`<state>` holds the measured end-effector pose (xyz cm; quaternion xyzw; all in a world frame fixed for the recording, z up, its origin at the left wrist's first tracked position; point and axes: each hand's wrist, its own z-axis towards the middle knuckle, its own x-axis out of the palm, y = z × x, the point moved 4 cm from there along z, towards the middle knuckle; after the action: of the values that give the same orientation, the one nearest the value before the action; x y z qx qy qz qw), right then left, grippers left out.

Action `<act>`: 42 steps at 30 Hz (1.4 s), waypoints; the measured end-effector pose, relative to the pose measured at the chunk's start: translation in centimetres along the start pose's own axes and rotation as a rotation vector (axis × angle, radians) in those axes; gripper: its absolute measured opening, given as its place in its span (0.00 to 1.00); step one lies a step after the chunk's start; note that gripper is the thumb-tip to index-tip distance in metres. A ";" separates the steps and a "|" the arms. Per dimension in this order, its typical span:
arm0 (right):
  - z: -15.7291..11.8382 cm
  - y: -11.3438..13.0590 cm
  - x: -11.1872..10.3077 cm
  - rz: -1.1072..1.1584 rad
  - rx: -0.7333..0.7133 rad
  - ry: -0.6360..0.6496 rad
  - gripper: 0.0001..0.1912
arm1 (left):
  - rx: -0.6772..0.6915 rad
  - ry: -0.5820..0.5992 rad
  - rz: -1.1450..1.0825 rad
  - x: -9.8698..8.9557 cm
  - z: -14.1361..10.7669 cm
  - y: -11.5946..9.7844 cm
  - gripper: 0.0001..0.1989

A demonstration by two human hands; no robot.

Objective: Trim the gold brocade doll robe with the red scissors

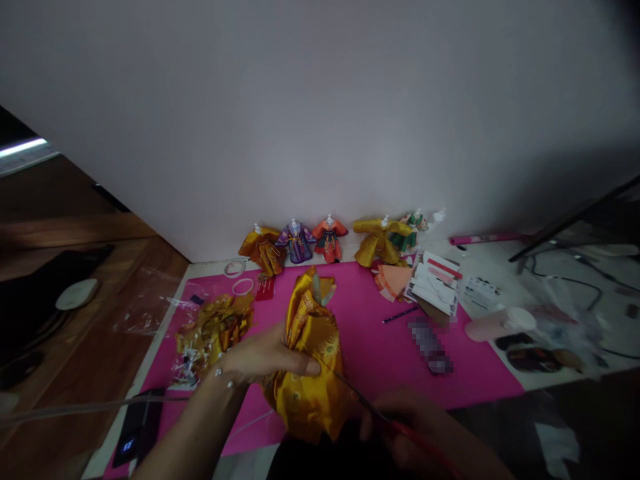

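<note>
A bunched piece of shiny golden-yellow fabric (313, 393) with embroidered patterns rises over the front of a pink mat (370, 313). My left hand (273, 357) grips its left side, the thumb lying across the front. Low on the right, my right hand (405, 420) is dim and blurred, closed around red-handled scissors (400, 430). The dark blades point up and left, with their tip at the fabric near my left thumb. Whether the tip is in the cloth or only in front of it is hard to tell.
Small headless dolls in robes, among them a purple one (296, 241), lean against the white wall (320, 120). Golden scraps (220, 327) lie left, papers (435, 283) and a bottle (500, 325) right. A dark device (140, 427) sits at the lower left.
</note>
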<state>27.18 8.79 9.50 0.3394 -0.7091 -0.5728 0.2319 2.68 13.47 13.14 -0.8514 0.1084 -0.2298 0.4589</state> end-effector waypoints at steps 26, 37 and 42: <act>0.6 2.3 0.1 0.116 -0.043 0.127 0.24 | -0.017 0.030 0.021 0.8 0.2 0.0 0.25; 0.7 0.1 0.0 0.116 0.072 0.116 0.24 | 0.016 0.048 0.050 1.6 0.5 -0.5 0.23; 1.0 0.9 0.1 0.119 0.051 0.154 0.22 | 0.013 0.070 0.044 1.7 0.6 -0.6 0.24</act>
<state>26.16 9.47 10.12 0.3454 -0.7225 -0.5120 0.3108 4.45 13.52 13.85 -0.8372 0.1418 -0.2501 0.4652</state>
